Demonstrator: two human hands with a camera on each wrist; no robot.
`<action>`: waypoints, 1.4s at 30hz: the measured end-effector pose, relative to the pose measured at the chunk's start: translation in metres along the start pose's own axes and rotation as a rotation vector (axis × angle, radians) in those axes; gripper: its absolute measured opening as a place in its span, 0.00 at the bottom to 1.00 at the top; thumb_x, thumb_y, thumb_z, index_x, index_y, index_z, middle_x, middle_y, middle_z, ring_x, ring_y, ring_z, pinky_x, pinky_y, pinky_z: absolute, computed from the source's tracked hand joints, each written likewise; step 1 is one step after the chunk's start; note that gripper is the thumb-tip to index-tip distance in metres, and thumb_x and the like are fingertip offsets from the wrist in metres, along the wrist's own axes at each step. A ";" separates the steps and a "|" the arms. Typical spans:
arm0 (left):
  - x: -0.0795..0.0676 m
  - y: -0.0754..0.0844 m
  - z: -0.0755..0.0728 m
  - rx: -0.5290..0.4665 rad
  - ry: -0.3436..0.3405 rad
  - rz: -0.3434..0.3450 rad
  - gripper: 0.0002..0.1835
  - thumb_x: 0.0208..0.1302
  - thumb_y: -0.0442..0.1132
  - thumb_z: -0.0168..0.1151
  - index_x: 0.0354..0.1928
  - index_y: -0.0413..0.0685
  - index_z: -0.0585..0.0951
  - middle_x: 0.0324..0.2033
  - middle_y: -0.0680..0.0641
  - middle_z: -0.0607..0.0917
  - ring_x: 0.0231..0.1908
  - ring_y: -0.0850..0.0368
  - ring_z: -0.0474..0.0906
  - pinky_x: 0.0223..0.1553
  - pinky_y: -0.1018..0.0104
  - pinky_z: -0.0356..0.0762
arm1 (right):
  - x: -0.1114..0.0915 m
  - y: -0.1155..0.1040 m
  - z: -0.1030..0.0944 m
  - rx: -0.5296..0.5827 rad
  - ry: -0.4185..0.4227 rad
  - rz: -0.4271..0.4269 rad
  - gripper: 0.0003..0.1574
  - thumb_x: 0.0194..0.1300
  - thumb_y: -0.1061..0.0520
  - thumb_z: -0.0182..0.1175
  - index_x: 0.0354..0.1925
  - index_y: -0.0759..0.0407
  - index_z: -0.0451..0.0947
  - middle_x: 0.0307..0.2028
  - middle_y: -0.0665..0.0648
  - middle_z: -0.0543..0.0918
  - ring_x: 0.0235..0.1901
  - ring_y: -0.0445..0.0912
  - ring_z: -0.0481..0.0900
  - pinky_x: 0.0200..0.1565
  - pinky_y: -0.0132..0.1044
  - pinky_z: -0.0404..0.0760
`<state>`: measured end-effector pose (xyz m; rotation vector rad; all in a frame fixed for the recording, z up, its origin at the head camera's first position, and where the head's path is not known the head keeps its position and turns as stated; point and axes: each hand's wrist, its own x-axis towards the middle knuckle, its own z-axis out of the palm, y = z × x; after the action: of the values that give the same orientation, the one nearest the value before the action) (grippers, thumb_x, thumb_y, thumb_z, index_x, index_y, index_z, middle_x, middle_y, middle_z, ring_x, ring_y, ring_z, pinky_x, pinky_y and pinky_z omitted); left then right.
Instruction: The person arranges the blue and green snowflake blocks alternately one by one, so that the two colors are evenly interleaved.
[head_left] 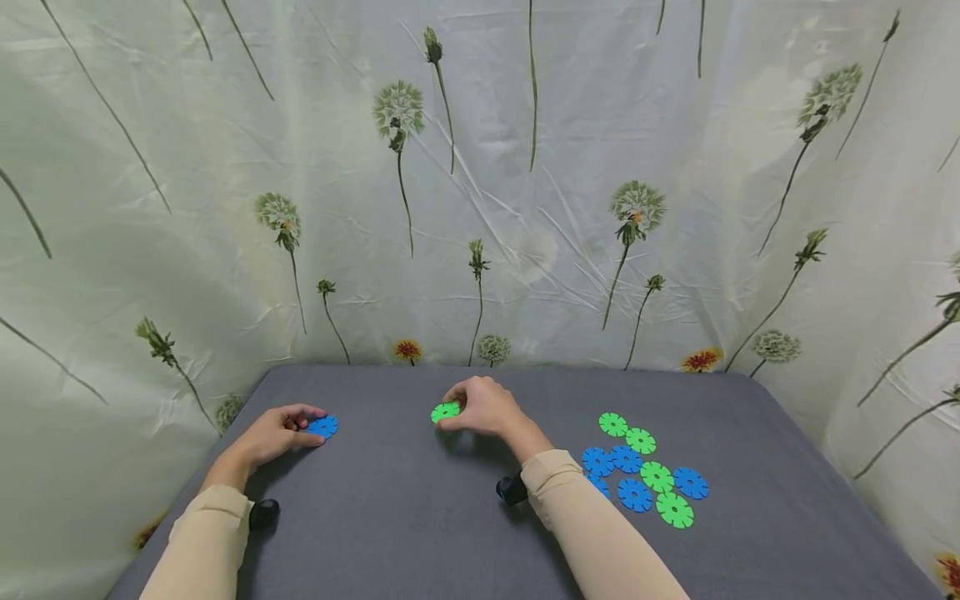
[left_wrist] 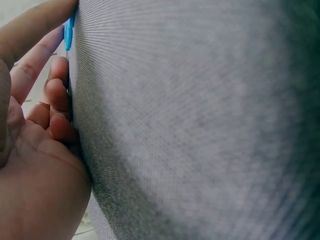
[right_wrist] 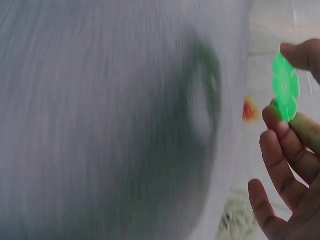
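My left hand (head_left: pixel 272 435) is at the left of the table, thumb and fingertips at the edges of a blue notched disc (head_left: pixel 327 427). This blue disc lies flat on the cloth; only a sliver of it shows in the left wrist view, next to the fingertips. Near the middle of the table, my right hand (head_left: pixel 486 406) pinches a green notched disc (right_wrist: pixel 288 100) by its edges between thumb and fingers. The right wrist view has it raised, with a shadow on the cloth below.
On the right of the grey table (head_left: pixel 390 517) lie several more flat discs, green ones (head_left: pixel 677 510) mixed with blue ones (head_left: pixel 635 495). My right sleeve (head_left: pixel 592 525) partly covers one blue disc. A flower-print curtain (head_left: pixel 525 208) hangs behind the table.
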<state>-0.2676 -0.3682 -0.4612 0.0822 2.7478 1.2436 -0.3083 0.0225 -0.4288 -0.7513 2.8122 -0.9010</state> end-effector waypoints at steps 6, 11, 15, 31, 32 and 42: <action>0.000 0.002 0.001 0.006 -0.002 0.000 0.30 0.65 0.42 0.79 0.65 0.37 0.83 0.44 0.45 0.75 0.39 0.56 0.67 0.36 0.67 0.72 | 0.010 -0.030 0.029 -0.073 0.037 0.031 0.26 0.62 0.38 0.78 0.54 0.46 0.91 0.45 0.47 0.91 0.34 0.37 0.80 0.37 0.34 0.79; 0.000 0.002 0.002 0.006 -0.004 -0.005 0.30 0.65 0.42 0.79 0.66 0.38 0.83 0.45 0.44 0.76 0.39 0.56 0.68 0.36 0.67 0.73 | 0.019 -0.048 0.051 -0.148 0.063 0.022 0.25 0.63 0.37 0.77 0.54 0.45 0.91 0.47 0.46 0.91 0.34 0.37 0.80 0.37 0.32 0.78; -0.001 0.002 0.001 0.011 -0.003 -0.001 0.30 0.64 0.43 0.80 0.65 0.39 0.84 0.46 0.44 0.76 0.39 0.55 0.68 0.36 0.67 0.73 | 0.024 -0.061 0.066 -0.200 0.075 0.032 0.26 0.63 0.35 0.77 0.54 0.45 0.91 0.46 0.46 0.90 0.36 0.39 0.81 0.39 0.34 0.79; 0.001 -0.001 0.001 0.057 0.019 0.023 0.30 0.62 0.44 0.81 0.64 0.40 0.85 0.48 0.41 0.79 0.43 0.51 0.70 0.38 0.65 0.71 | 0.038 -0.090 0.092 -0.321 0.034 0.108 0.30 0.64 0.29 0.73 0.59 0.38 0.88 0.50 0.47 0.84 0.49 0.45 0.82 0.56 0.45 0.83; 0.001 0.000 0.001 0.059 0.019 0.022 0.30 0.62 0.44 0.81 0.64 0.40 0.85 0.48 0.41 0.79 0.43 0.51 0.70 0.38 0.65 0.71 | 0.038 -0.090 0.094 -0.317 0.032 0.111 0.30 0.65 0.29 0.73 0.59 0.38 0.88 0.50 0.47 0.84 0.50 0.45 0.82 0.55 0.45 0.83; -0.001 0.001 0.001 0.067 0.017 0.021 0.30 0.62 0.45 0.81 0.64 0.40 0.85 0.50 0.40 0.80 0.45 0.51 0.70 0.41 0.63 0.69 | 0.038 -0.090 0.101 -0.277 0.033 0.140 0.29 0.66 0.30 0.73 0.60 0.35 0.86 0.52 0.46 0.85 0.53 0.45 0.82 0.54 0.47 0.79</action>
<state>-0.2668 -0.3668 -0.4609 0.1075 2.8106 1.1617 -0.2797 -0.1117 -0.4580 -0.5617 3.0102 -0.5138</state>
